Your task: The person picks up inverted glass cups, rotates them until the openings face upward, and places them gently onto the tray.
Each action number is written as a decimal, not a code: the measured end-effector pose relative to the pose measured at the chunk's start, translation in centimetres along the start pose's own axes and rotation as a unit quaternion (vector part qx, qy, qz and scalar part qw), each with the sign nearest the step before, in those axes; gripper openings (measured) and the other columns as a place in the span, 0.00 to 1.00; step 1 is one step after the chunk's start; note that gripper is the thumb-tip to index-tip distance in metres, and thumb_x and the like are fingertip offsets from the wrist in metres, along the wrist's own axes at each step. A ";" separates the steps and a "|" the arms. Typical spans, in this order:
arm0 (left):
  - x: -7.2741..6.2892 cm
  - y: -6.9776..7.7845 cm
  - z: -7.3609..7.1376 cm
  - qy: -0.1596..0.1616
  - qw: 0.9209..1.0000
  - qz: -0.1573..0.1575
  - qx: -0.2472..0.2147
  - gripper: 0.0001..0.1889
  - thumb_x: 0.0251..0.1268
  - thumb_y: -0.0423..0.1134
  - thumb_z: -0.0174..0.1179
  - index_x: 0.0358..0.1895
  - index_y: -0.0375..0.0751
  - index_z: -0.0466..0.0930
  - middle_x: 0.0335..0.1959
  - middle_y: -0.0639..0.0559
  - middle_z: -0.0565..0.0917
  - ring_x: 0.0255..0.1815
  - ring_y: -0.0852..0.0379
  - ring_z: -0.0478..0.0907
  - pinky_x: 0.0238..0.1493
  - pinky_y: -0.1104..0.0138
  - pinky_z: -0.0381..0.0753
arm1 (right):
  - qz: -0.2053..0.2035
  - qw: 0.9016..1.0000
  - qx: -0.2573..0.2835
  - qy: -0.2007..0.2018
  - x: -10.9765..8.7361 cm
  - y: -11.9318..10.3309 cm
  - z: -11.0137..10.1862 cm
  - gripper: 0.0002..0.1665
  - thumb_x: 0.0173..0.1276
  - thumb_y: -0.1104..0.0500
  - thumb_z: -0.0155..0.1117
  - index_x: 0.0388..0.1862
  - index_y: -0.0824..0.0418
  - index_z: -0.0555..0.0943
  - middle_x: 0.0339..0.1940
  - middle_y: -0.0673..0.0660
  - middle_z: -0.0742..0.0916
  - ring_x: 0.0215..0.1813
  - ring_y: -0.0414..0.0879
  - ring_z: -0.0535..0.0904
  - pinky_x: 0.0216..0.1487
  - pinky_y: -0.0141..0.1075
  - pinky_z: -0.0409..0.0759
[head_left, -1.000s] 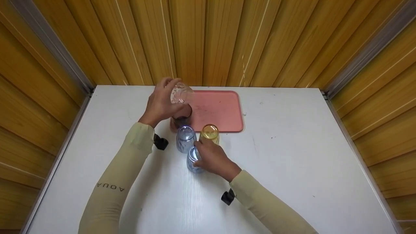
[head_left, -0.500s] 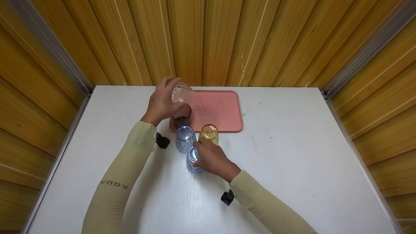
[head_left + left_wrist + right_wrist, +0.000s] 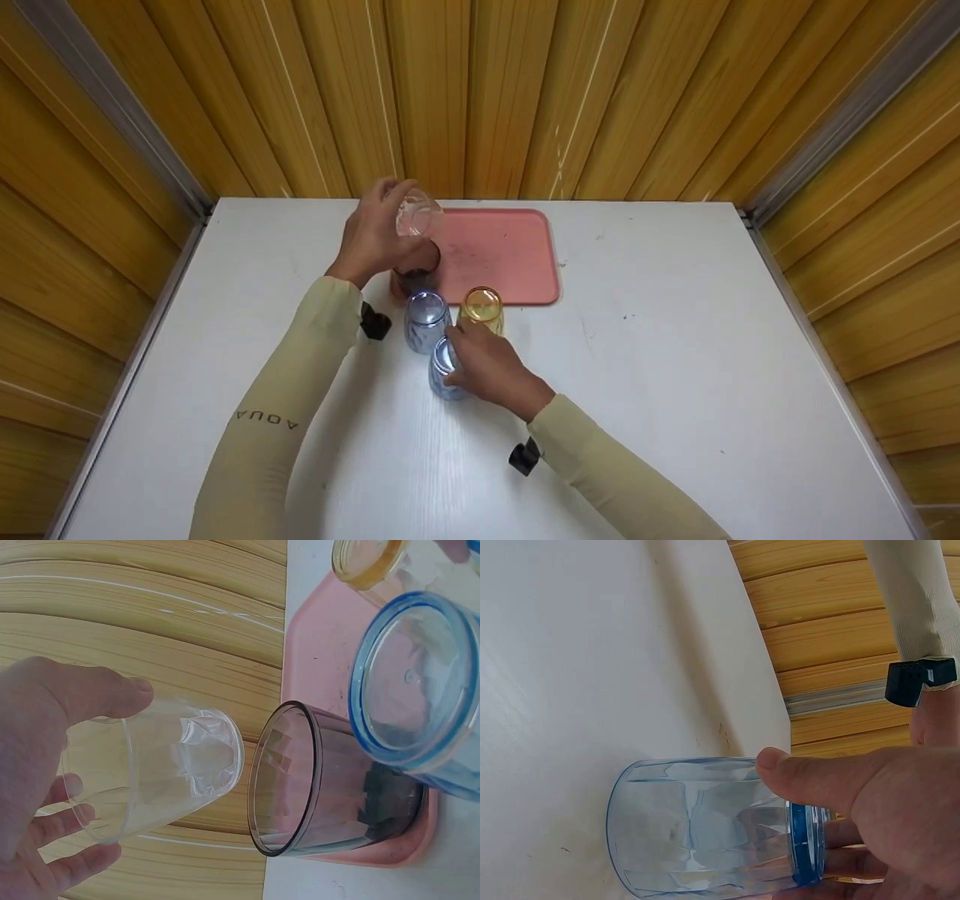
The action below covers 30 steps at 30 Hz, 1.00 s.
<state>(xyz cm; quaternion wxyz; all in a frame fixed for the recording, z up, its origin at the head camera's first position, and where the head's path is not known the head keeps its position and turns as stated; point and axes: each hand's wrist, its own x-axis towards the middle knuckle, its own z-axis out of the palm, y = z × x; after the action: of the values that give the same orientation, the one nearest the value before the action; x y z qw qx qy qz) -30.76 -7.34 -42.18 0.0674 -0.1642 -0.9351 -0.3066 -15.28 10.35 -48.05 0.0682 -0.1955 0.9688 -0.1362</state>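
My left hand (image 3: 375, 229) grips a clear drinking glass (image 3: 202, 757) near its rim, thumb on one side and fingers on the other. Its base hangs close over the mouth of a smoky dark glass (image 3: 337, 780), which stands upright on the left part of the pink tray (image 3: 510, 255). Lower down, my right hand (image 3: 491, 367) holds an upside-down blue glass (image 3: 705, 832) around its base end, rim on the white table. Just beyond it are another upside-down blue glass (image 3: 427, 322) and an upside-down yellow glass (image 3: 481, 304), partly covered by my right hand.
The white table (image 3: 660, 337) ends at a wood-patterned wall (image 3: 510, 97) behind the tray. Similar panels and metal frame strips flank it left and right. A black wrist camera (image 3: 375, 322) sits at the left cuff, another (image 3: 525, 456) at the right.
My left forearm has shifted slightly to the right. Both hands keep their grips, and the glasses stay nearly where they were.
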 end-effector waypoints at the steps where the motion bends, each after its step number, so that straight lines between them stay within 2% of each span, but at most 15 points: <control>1: 0.0 0.0 0.0 -0.001 1.000 -0.001 0.000 0.40 0.49 0.47 0.72 0.69 0.60 0.64 0.69 0.49 0.63 0.68 0.45 0.65 0.67 0.48 0.70 | -0.001 1.000 -0.001 0.000 0.0 0.0 0.0 0.43 0.53 0.48 0.77 0.64 0.65 0.72 0.59 0.61 0.78 0.58 0.51 0.75 0.56 0.45 0.80; 8: 0.4 0.0 0.1 0.001 1.000 0.013 0.018 0.41 0.49 0.48 0.71 0.70 0.57 0.64 0.69 0.47 0.65 0.69 0.46 0.65 0.67 0.50 0.70 | -0.008 1.000 -0.016 0.006 -0.1 0.0 -0.1 0.41 0.53 0.46 0.76 0.61 0.64 0.73 0.56 0.60 0.79 0.56 0.51 0.76 0.52 0.45 0.81; 17: 0.9 0.0 0.3 -0.013 1.000 -0.005 0.023 0.41 0.51 0.49 0.70 0.71 0.60 0.62 0.71 0.48 0.62 0.70 0.45 0.64 0.69 0.49 0.68 | 0.000 1.000 0.006 -0.005 -0.1 0.0 -0.2 0.43 0.55 0.47 0.75 0.65 0.64 0.71 0.61 0.62 0.77 0.62 0.52 0.75 0.59 0.45 0.79; 30: 1.6 0.0 0.9 -0.032 0.999 -0.032 0.017 0.42 0.53 0.50 0.68 0.72 0.61 0.60 0.73 0.48 0.60 0.70 0.44 0.64 0.70 0.47 0.67 | -0.004 1.000 0.008 -0.002 -0.2 0.0 -0.3 0.41 0.54 0.47 0.75 0.63 0.63 0.72 0.59 0.60 0.78 0.58 0.51 0.76 0.55 0.45 0.80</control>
<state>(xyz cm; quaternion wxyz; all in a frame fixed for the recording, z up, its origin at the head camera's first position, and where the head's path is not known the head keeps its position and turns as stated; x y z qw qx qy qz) -32.27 -6.41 -42.56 0.0302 -0.1433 -0.9467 -0.2869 -15.17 10.48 -47.77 0.0716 -0.1989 0.9668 -0.1436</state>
